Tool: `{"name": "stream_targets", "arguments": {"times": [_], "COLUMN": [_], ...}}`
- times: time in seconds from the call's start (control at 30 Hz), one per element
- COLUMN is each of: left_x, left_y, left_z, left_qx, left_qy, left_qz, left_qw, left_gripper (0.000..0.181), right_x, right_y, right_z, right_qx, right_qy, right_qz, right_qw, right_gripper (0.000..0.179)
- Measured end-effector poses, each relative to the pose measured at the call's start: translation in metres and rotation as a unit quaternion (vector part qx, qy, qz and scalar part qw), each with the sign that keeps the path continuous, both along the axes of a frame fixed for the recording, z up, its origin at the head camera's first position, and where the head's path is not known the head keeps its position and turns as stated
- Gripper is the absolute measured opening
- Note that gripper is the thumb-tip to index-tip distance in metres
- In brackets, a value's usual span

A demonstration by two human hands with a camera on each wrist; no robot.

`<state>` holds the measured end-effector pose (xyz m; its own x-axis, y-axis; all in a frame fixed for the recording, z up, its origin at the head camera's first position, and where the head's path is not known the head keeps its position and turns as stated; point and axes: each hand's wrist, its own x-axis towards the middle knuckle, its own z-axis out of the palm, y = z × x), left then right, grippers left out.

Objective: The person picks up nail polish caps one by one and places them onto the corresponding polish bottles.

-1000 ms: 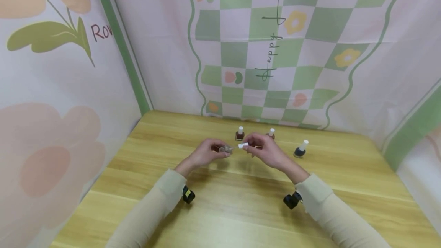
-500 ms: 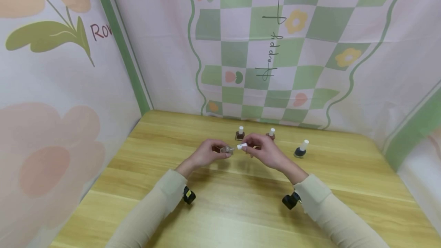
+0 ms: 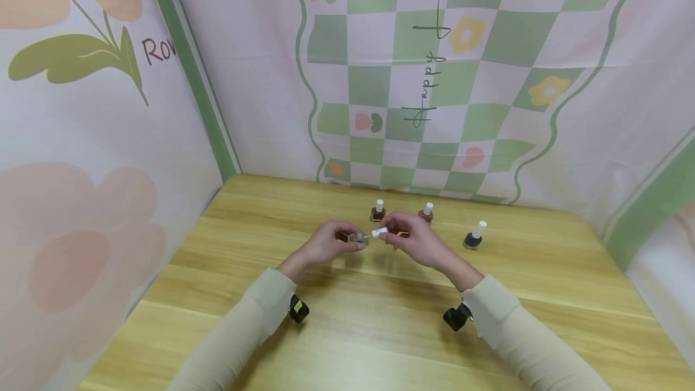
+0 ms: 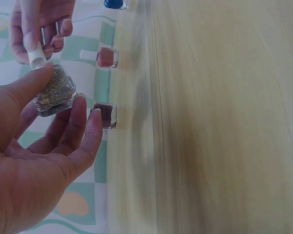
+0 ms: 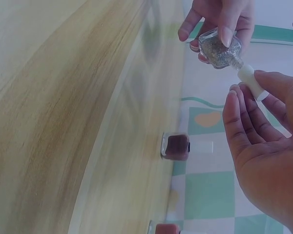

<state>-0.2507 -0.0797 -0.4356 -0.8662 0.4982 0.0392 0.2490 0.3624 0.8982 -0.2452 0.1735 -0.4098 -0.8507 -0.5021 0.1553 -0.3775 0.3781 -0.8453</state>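
Observation:
My left hand [image 3: 326,241] pinches a clear glass nail polish bottle [image 5: 218,51] filled with glitter, thumb on one face and fingers behind. The bottle is tilted, its neck toward the right hand. Between thumb and fingers my right hand [image 3: 415,239] holds the white cap [image 5: 252,83], close against the threaded neck and in line with it. Part of the neck's thread still shows in the right wrist view. Both hands are above the wooden table [image 3: 347,330]. Just behind them stands a dark red nail polish bottle [image 3: 377,212] with a white cap.
A reddish nail polish bottle [image 3: 426,215] stands behind the right hand, partly covered by it in the head view. To its right is a dark blue nail polish bottle [image 3: 473,238]. A patterned curtain [image 3: 412,107] hangs along the table's back edge.
The right hand has moved slightly left, bringing the white cap from a small distance off up to the bottle's neck. The left hand has stayed almost in place.

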Motion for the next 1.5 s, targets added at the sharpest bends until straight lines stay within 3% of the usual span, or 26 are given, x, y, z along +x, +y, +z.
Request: {"name": "stream_targets", "arguments": {"times": [0.43, 0.73, 1.2, 1.37, 1.5], "left_x": [0.001, 0.003, 0.005, 0.006, 0.007], "left_y": [0.002, 0.005, 0.005, 0.004, 0.005], "left_z": [0.002, 0.002, 0.003, 0.001, 0.002], "left_qx": [0.005, 0.002, 0.003, 0.004, 0.000], "left_qy": [0.001, 0.009, 0.017, 0.047, 0.060], "left_qz": [-0.004, -0.008, -0.016, -0.032, -0.029], "left_qw": [1.0000, 0.9999, 0.9997, 0.9984, 0.9978], "left_gripper": [0.017, 0.016, 0.017, 0.013, 0.012], "right_x": [0.002, 0.004, 0.002, 0.003, 0.001], "right_y": [-0.003, -0.007, 0.000, 0.001, 0.003], "right_z": [0.001, 0.001, 0.007, 0.009, 0.009], "right_qx": [0.008, 0.032, 0.031, 0.053, 0.075], "right_qy": [-0.010, 0.016, 0.022, 0.022, 0.047], "right_qz": [0.002, 0.002, 0.000, 0.003, 0.003], "right_qw": [0.9999, 0.9994, 0.9993, 0.9984, 0.9961], "right_gripper": [0.016, 0.015, 0.018, 0.012, 0.021]}}
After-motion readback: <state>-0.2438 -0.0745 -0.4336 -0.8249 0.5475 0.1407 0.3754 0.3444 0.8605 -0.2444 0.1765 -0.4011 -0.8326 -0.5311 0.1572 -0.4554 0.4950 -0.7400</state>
